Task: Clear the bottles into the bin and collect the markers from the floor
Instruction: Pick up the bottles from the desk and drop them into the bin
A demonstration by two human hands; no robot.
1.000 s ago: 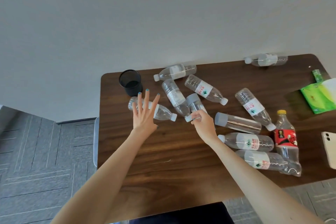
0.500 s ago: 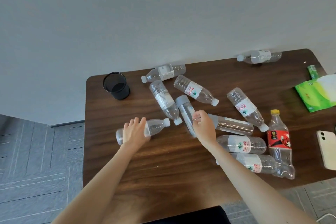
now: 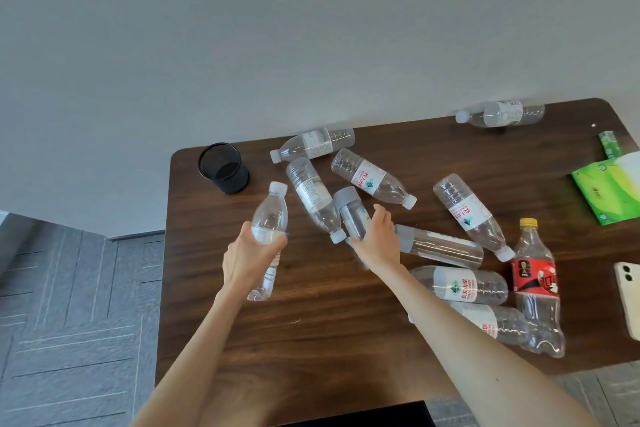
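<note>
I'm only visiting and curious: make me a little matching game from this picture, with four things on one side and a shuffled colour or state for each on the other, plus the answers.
Things
1. mesh cup
2. tissue pack
3. phone
4. white-capped bottle

Descriptions
A. green, on the right side of the table
B. gripped by the left hand
C. black, upright near the table's far left corner
D. white, at the picture's right edge

Pairs: 1-C, 2-A, 3-D, 4-B
</note>
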